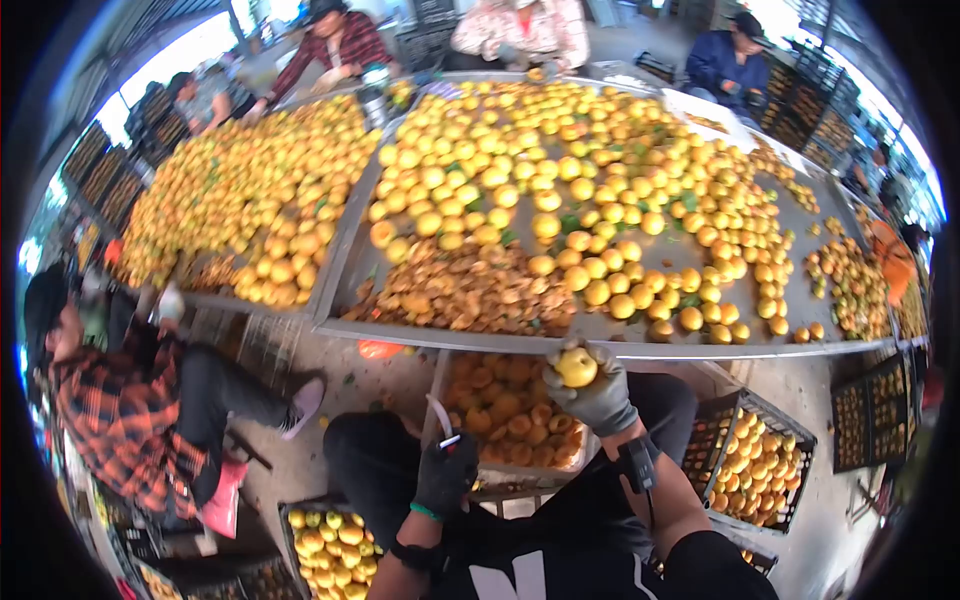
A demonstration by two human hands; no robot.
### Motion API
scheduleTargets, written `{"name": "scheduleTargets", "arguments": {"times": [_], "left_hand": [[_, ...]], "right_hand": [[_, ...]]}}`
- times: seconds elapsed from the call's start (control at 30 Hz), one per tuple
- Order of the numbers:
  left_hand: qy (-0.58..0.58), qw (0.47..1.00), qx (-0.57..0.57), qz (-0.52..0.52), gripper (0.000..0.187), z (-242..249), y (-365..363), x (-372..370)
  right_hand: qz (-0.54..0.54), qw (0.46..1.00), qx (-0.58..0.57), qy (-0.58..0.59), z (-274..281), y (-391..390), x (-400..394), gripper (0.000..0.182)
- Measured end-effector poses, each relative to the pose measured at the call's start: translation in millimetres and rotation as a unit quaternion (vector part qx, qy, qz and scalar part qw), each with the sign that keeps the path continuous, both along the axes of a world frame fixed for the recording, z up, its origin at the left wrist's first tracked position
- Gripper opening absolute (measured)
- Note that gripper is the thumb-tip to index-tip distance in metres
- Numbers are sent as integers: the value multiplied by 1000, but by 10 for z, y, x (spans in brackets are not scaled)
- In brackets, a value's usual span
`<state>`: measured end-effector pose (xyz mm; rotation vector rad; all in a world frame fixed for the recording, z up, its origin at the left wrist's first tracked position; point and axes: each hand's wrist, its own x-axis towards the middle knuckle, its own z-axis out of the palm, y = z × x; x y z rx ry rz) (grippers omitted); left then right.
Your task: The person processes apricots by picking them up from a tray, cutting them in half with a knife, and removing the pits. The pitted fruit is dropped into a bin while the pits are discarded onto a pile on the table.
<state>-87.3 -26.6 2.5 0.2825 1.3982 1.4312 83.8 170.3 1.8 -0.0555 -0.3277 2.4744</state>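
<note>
My right hand [592, 388], in a grey glove, holds a yellow fruit [576, 367] just below the table's front edge. In my left hand [445, 474], gloved dark, is a small knife [441, 414] with a curved blade pointing up and away. Its fingers are closed round the handle. Between and beyond my hands, a crate of orange-brown fruit [510, 405] sits below the table edge. Whole yellow fruit [545, 225] and a heap of brown peelings or pieces [470, 290] lie on the metal table [620, 348].
A seated person in a plaid shirt [120, 425] is at the left. Several people work across the table, one in a dark jacket [722, 70]. Fruit crates stand low at right [755, 465] and low at left [333, 550]. A second section of fruit [250, 190] fills the table's left.
</note>
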Motion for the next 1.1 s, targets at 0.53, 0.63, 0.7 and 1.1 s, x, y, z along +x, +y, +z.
{"name": "scheduleTargets", "arguments": {"times": [0.53,0.63,0.7,1.1], "left_hand": [[456,862,-52,-215,32,97,-660,94],[497,853,76,-143,30,68,-763,148],[444,862,59,-236,33,148,-786,120],[-123,944,-2,-306,44,414,-784,-17]], "right_hand": [[10,629,612,-479,70,-1295,-226,19],[18,621,646,-443,156,-1226,-220,13],[62,688,554,-465,258,-1244,-186,13],[71,892,327,-304,223,-1264,-51,28]]}}
